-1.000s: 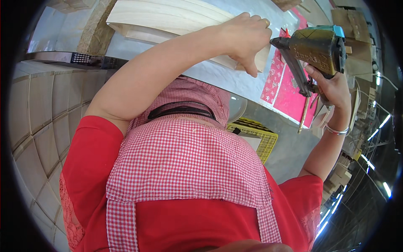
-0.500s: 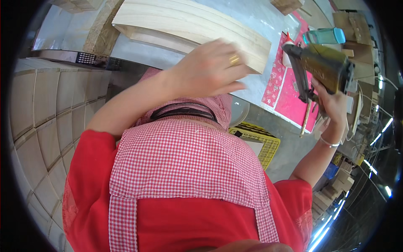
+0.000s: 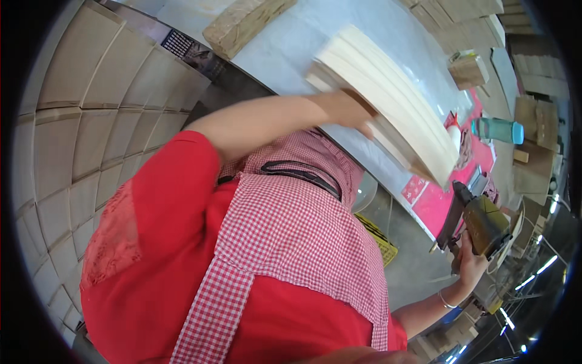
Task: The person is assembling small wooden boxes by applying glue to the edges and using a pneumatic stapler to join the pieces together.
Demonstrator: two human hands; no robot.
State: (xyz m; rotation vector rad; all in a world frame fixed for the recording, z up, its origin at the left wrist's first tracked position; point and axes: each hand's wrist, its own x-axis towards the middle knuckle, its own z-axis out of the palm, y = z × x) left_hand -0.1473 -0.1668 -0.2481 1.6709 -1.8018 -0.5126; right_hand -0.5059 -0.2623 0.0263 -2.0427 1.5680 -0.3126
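Note:
My left hand reaches across to a long pale wooden box and grips its near side. Some of the fingers are hidden inside or behind the box wall. The box sits at a slant over the table, blurred by motion; whether it is lifted clear cannot be made out. Over at the right, my right hand is wrapped round the handle of a dark nail gun. Its nose points up toward the near right end of the box, a small distance from it.
The pale table carries a rough wooden block, a smaller block, a white glue bottle with a red tip and a teal water bottle. Stacked wooden panels stand at left. A yellow crate is below the table.
My left hand has gone from hovering over the box to gripping it, and the box has turned. The nail gun is lower in view. The whole view has swung round.

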